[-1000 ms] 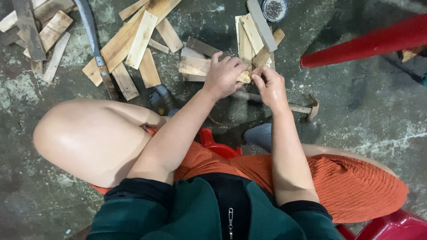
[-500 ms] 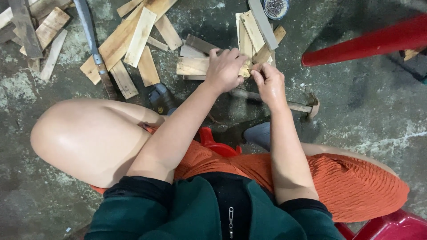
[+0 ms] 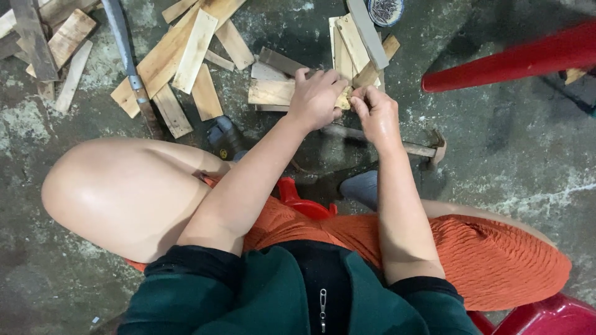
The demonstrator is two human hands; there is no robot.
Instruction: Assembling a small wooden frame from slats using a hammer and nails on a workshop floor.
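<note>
While the person sits over the concrete floor (image 3: 509, 161), the head view shows both hands meeting at a small wood piece (image 3: 343, 99) atop a stack of wood slats (image 3: 273, 92). Left hand (image 3: 318, 96) has its grip closed over the piece from above; right hand (image 3: 374, 111) pinches its near edge, fingers curled. The piece looks light, stiff and splintery (best held by its long edges, I judge). Much of it is hidden under the fingers, so its shape is unclear. A hammer (image 3: 422, 149) lies just behind the right wrist, its handle partly covered. A tin of nails (image 3: 385, 8) is cut off at the top edge.
</note>
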